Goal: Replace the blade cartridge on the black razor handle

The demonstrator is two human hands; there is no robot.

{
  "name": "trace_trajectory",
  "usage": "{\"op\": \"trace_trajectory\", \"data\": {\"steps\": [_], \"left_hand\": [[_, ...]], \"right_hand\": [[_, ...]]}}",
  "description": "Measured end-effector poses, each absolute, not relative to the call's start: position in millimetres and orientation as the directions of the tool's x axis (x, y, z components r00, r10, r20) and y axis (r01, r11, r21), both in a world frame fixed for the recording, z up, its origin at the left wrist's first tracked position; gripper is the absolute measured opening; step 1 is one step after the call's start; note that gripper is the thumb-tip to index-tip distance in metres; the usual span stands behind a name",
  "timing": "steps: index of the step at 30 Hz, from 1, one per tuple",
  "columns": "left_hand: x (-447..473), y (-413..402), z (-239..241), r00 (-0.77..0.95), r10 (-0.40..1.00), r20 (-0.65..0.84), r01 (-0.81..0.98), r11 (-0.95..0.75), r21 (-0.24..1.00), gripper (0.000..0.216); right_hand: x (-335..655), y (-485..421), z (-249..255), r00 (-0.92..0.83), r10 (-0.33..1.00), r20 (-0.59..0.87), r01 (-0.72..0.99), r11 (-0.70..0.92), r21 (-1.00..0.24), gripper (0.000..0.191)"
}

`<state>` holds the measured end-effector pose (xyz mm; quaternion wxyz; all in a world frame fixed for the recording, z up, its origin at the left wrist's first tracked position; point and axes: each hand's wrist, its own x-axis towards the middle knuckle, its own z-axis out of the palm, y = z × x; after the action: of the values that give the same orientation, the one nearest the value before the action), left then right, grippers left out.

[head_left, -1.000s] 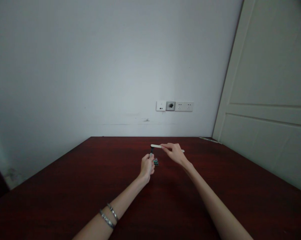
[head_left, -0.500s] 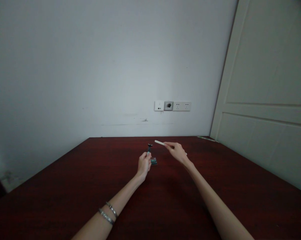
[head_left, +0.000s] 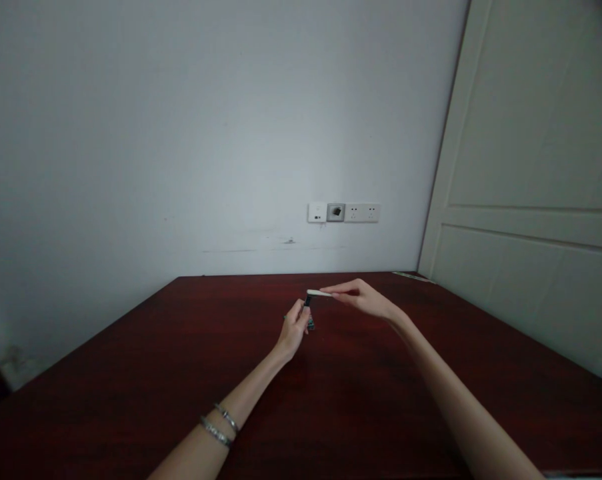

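Observation:
My left hand point(head_left: 291, 331) is closed around the handle of a razor point(head_left: 307, 301), held upright over the middle of the table. Between the thumb and fingertips of my right hand point(head_left: 363, 297) is a slim white stick point(head_left: 319, 293), lying almost level. Its far end meets or overlaps the razor's head, which is hidden; whether they touch I cannot tell. Just behind my left fingers, a small teal box point(head_left: 311, 325) lies partly covered on the table.
The dark red wooden table point(head_left: 191, 347) reaches back to a pale wall with sockets point(head_left: 362, 213). A white panelled door point(head_left: 525, 253) stands along the right side. Near the back right corner lies a thin patterned strip point(head_left: 413, 277).
My right hand has brought the white stick down and left, onto or over the razor's head. My left hand has shifted slightly right with the razor, covering more of the teal box.

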<state>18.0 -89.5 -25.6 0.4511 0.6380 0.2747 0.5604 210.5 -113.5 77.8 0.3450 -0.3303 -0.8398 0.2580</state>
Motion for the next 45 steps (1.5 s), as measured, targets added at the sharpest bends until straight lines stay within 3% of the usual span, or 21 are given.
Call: {"op": "trace_trajectory", "data": {"steps": [14,25,37,41,45], "left_hand": [[18,-90,-25,0.303,0.824,0.478,-0.123,-0.463,0.878,0.03],[19,-90,-24,0.31,0.831,0.462,-0.122,-0.447,0.886,0.032],[18,-91,-21,0.302,0.838,0.454,-0.164,-0.423,0.891,0.034],[19,-91,-20,0.292,0.841,0.455,-0.189,-0.416,0.89,0.034],[19,-90,-20,0.276,0.849,0.451,-0.224,-0.399,0.889,0.034]], "right_hand": [[214,-121,84,-0.519,0.735,0.437,0.372,0.654,-0.658,0.035],[218,-119,80,-0.559,0.762,0.327,0.41,0.596,-0.691,0.037],[216,-121,78,-0.487,0.778,0.397,0.371,0.596,-0.712,0.044],[217,-124,74,-0.531,0.778,0.335,0.36,0.565,-0.742,0.043],[212,-121,57,-0.293,0.86,0.417,0.276,0.494,-0.825,0.047]]}}
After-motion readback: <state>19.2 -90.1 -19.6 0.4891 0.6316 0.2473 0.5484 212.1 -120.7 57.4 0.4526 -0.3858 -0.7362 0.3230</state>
